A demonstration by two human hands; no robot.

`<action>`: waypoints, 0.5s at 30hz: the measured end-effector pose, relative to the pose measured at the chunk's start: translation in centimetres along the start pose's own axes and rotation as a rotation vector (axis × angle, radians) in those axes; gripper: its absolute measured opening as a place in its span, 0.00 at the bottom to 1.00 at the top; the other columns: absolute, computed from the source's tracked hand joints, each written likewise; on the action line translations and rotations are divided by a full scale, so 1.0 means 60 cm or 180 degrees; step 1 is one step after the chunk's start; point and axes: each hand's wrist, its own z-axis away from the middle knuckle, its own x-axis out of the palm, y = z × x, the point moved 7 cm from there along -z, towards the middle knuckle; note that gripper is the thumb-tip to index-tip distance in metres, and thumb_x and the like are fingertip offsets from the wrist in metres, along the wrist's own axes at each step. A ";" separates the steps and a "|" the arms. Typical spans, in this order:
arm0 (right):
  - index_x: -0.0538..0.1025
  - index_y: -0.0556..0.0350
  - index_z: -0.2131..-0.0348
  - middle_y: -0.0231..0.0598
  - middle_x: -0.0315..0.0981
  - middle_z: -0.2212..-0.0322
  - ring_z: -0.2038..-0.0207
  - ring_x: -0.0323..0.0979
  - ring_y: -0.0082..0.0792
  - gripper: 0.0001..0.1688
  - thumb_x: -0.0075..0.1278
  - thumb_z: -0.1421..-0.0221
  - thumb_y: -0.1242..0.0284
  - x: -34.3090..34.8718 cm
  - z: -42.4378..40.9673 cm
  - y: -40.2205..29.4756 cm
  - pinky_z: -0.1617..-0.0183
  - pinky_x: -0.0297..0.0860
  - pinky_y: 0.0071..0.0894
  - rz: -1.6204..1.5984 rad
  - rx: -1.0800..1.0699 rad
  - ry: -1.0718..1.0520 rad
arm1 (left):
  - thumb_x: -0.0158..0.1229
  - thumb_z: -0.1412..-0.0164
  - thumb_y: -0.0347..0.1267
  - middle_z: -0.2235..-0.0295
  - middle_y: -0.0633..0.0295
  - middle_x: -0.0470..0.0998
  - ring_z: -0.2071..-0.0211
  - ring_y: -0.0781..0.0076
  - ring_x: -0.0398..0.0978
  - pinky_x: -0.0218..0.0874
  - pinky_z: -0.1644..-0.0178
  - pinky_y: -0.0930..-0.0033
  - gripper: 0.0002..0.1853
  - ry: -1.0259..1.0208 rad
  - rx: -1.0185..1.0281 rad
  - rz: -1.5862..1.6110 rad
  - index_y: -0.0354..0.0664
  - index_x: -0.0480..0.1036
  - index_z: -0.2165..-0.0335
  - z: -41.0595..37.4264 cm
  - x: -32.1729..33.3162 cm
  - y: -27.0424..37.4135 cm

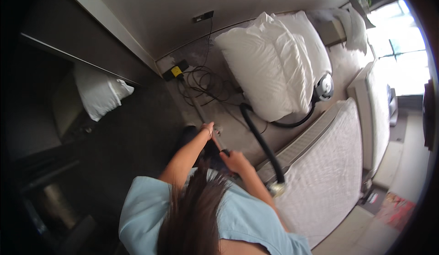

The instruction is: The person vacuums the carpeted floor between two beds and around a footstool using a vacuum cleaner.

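Note:
My left hand [208,130] grips the middle of a vacuum cleaner's wand [196,104], a bracelet on its wrist. My right hand [236,161] is closed around the dark handle [224,152] at the wand's near end. At the far end, the floor head [176,70], black with a yellow part, rests on the floor by the wall corner. A black hose [262,141] arches to the right of my hands; its near end lies by my right forearm. The round canister [324,87] is partly hidden behind white bedding.
A black power cord [205,83] lies in loops beside the wand and runs to a wall socket [203,16]. Piled white bedding [267,69] stands ahead right. A bed's mattress [325,183] is at my right. White bedding [99,95] also shows beyond the dark panel [85,49].

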 end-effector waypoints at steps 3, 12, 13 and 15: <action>0.72 0.67 0.78 0.53 0.70 0.82 0.79 0.71 0.47 0.32 0.39 0.51 0.51 -0.027 0.054 -0.002 0.73 0.67 0.39 -0.0181 0.0264 -0.0139 | 0.42 0.47 0.43 0.69 0.49 0.70 0.73 0.56 0.71 0.64 0.71 0.49 0.26 -0.0740 -0.0884 -0.0088 0.32 0.56 0.56 0.023 0.019 -0.025; 0.69 0.62 0.72 0.43 0.67 0.88 0.85 0.69 0.35 0.26 0.40 0.50 0.53 -0.092 0.370 0.051 0.79 0.66 0.32 -0.0341 0.0891 -0.0508 | 0.38 0.43 0.39 0.68 0.56 0.66 0.65 0.61 0.66 0.51 0.53 0.43 0.16 -0.1220 -0.2438 0.0402 0.38 0.56 0.62 0.354 0.060 -0.185; 0.68 0.63 0.73 0.42 0.66 0.88 0.86 0.69 0.33 0.25 0.40 0.50 0.55 -0.095 0.396 0.046 0.80 0.65 0.30 -0.0251 0.1060 -0.0519 | 0.37 0.42 0.39 0.68 0.56 0.66 0.65 0.62 0.66 0.51 0.54 0.44 0.15 -0.1295 -0.2674 0.0230 0.38 0.56 0.62 0.388 0.059 -0.202; 0.67 0.64 0.76 0.39 0.65 0.90 0.88 0.68 0.29 0.24 0.41 0.49 0.57 -0.098 0.440 0.036 0.82 0.65 0.26 -0.0091 0.1281 -0.0549 | 0.36 0.42 0.39 0.68 0.56 0.65 0.65 0.63 0.66 0.51 0.55 0.45 0.15 -0.1288 -0.2848 0.0100 0.38 0.56 0.63 0.434 0.049 -0.230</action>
